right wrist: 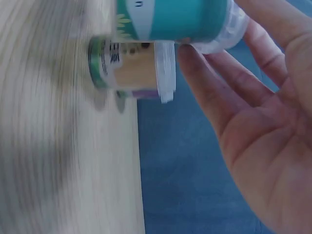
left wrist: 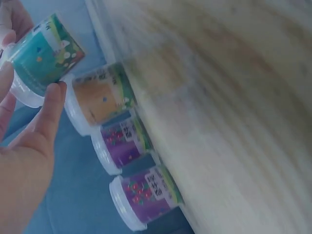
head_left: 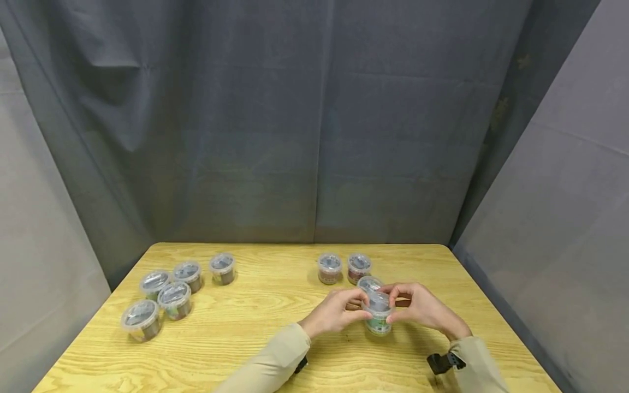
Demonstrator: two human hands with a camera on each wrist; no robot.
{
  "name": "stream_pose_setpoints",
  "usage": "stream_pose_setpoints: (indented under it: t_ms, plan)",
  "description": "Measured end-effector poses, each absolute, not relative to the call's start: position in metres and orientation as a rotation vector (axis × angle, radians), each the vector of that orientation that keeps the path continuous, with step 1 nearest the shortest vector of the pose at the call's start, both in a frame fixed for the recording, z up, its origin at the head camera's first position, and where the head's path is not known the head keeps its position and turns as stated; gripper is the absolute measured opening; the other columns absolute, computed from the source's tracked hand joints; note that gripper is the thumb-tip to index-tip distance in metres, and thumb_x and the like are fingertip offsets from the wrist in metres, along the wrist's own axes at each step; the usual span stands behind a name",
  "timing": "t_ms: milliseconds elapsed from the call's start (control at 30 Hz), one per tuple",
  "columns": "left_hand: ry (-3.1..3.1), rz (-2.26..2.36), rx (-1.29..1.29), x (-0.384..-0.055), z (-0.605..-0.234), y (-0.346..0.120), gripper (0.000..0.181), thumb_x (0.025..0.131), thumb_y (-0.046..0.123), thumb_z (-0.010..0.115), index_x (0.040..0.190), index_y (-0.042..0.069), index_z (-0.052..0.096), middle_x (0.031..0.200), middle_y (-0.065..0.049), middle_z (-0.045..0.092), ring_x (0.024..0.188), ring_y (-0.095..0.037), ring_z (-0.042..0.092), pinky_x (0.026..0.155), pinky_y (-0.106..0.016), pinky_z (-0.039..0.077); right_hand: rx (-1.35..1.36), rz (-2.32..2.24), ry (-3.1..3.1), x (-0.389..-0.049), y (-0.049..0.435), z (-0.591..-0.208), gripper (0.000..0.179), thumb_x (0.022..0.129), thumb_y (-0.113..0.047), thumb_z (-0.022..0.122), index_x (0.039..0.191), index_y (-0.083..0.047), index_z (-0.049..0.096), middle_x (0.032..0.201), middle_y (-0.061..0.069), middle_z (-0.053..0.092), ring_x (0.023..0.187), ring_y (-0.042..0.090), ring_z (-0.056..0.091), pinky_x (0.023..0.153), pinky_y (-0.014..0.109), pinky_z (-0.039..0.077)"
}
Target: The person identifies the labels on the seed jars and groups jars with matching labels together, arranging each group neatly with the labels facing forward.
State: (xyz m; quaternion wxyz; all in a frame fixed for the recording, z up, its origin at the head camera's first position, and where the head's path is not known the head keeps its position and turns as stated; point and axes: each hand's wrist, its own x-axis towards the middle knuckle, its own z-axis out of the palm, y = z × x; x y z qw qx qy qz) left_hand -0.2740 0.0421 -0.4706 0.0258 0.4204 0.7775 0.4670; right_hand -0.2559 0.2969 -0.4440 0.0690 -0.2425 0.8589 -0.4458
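Both hands are at a small round tub with a teal-green label [head_left: 378,323] and a clear lid, on the right side of the table. My left hand [head_left: 338,311] pinches its rim from the left, thumb in front. On the opposite side my right hand [head_left: 423,309] grips the rim with thumb and fingers. In the left wrist view the tub's base is raised off the tabletop. Just behind it stands a tub with a tan label [left wrist: 100,100]. Farther back are two purple-labelled tubs, one on the left [head_left: 330,271] and one on the right [head_left: 359,268].
Several more lidded tubs stand at the left of the wooden table [head_left: 255,349], among them a front one [head_left: 142,322] and one set apart to the right [head_left: 223,270]. A dark curtain [head_left: 245,136] hangs behind the table, with pale panels at both sides.
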Motion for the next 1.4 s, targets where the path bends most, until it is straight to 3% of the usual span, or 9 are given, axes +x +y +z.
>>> stream_pose_setpoints:
  t_ms: [167,400,500,700,1200,1400]
  plan:
    - [2.47,1.311,1.314,-0.271,-0.475,0.051,0.015,0.09,0.027,0.071,0.097,0.016,0.064,0.105,0.002,0.069,0.099,-0.002,0.066,0.085,-0.014,0.053,-0.723,-1.28,2.532,-0.252,0.307,-0.448,0.033,0.076,-0.026,0.084,0.085,-0.007,0.06,0.138,0.026,0.053,0.13,0.051,0.044,0.099,0.059,0.048]
    - [2.518,1.17,1.442,-0.27,-0.476,0.056,0.017,0.087,0.026,0.073,0.097,0.013,0.068,0.102,0.002,0.07,0.099,-0.005,0.067,0.085,-0.011,0.052,-0.729,-1.268,2.434,-0.25,0.31,-0.453,0.033,0.077,-0.02,0.084,0.088,-0.002,0.059,0.132,0.02,0.054,0.125,0.036,0.048,0.092,0.04,0.056]
    - [2.526,1.132,1.453,-0.27,-0.477,0.056,0.018,0.087,0.026,0.074,0.097,0.013,0.068,0.101,0.002,0.069,0.098,-0.004,0.066,0.084,-0.01,0.052,-0.711,-1.273,2.39,-0.25,0.31,-0.454,0.034,0.077,-0.018,0.084,0.09,0.001,0.059,0.132,0.019,0.053,0.125,0.033,0.048,0.092,0.039,0.056]
    - [2.531,1.11,1.391,-0.272,-0.479,0.057,0.018,0.086,0.028,0.075,0.097,0.015,0.068,0.104,0.004,0.069,0.098,-0.004,0.067,0.083,-0.009,0.051,-0.7,-1.276,2.364,-0.25,0.309,-0.454,0.033,0.078,-0.017,0.083,0.09,0.002,0.059,0.132,0.02,0.053,0.123,0.038,0.049,0.092,0.041,0.056]
    - [2.501,1.13,1.364,-0.272,-0.479,0.057,0.018,0.086,0.027,0.075,0.098,0.015,0.068,0.104,0.004,0.07,0.099,-0.003,0.067,0.083,-0.009,0.052,-0.719,-1.255,2.337,-0.251,0.309,-0.453,0.033,0.08,-0.018,0.082,0.088,0.003,0.058,0.132,0.021,0.053,0.12,0.036,0.051,0.093,0.045,0.055]
    - [2.511,1.126,1.376,-0.27,-0.478,0.057,0.02,0.087,0.027,0.075,0.1,0.014,0.068,0.105,0.005,0.069,0.098,-0.002,0.066,0.083,-0.009,0.052,-0.737,-1.248,2.348,-0.252,0.311,-0.452,0.034,0.08,-0.021,0.082,0.087,0.001,0.056,0.138,0.025,0.05,0.129,0.049,0.044,0.093,0.046,0.055]
